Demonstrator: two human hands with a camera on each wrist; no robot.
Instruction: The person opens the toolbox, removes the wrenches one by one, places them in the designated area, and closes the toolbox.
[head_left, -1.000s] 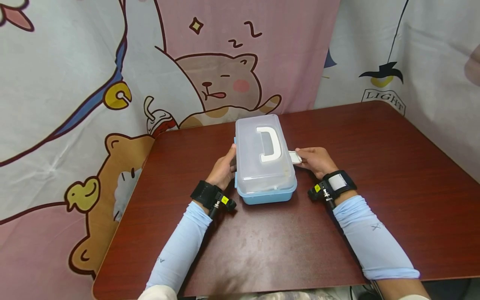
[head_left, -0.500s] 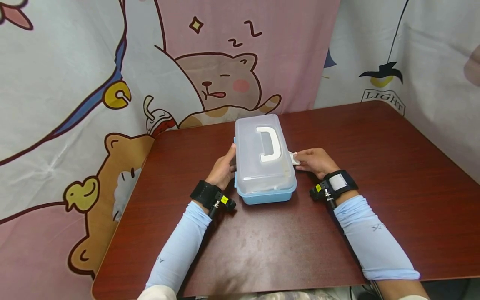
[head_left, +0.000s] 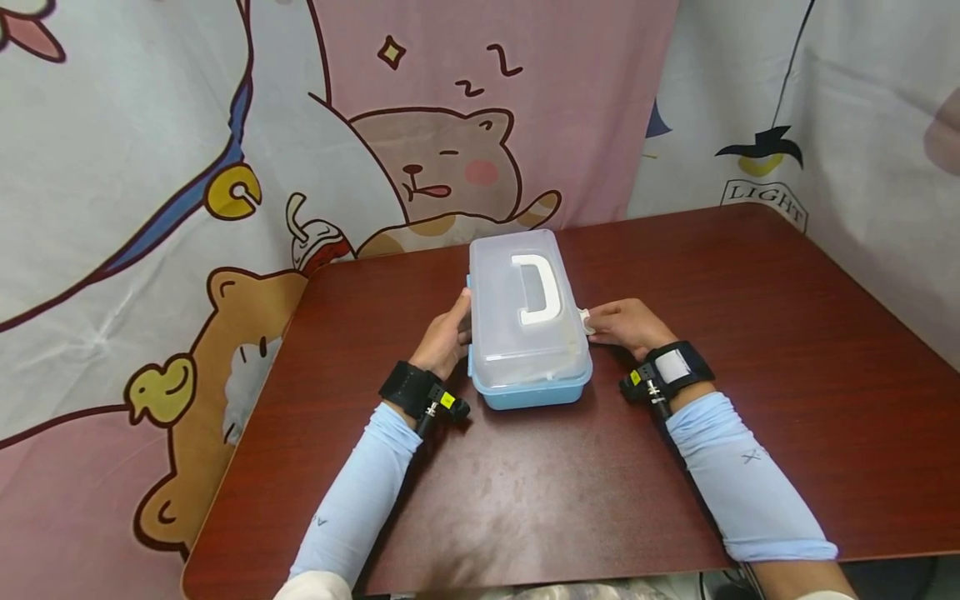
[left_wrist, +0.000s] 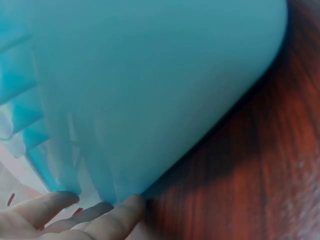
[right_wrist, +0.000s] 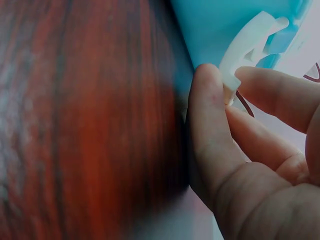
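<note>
A storage box with a cloudy clear lid [head_left: 497,317] and a light blue base [head_left: 534,395] stands on the table, its lid down. A white carry handle [head_left: 552,287] lies flat on top. Along the box's left side rests my left hand [head_left: 444,340], thumb near the lid's edge; in the left wrist view its fingertips touch the blue wall [left_wrist: 165,85]. My right hand [head_left: 630,325] pinches a white latch [right_wrist: 246,47] on the right side between thumb and fingers. From the right wrist view, the latch slants outward from the blue wall.
The dark red-brown table [head_left: 750,350] spreads round the box, widest to the right. Behind it hangs a cartoon-printed cloth [head_left: 450,67]. Each wrist wears a black strap [head_left: 681,367] with a small camera.
The white latch has swung downward and closer to the box, and my right hand has moved slightly left with it. My left hand and the box stay in place.
</note>
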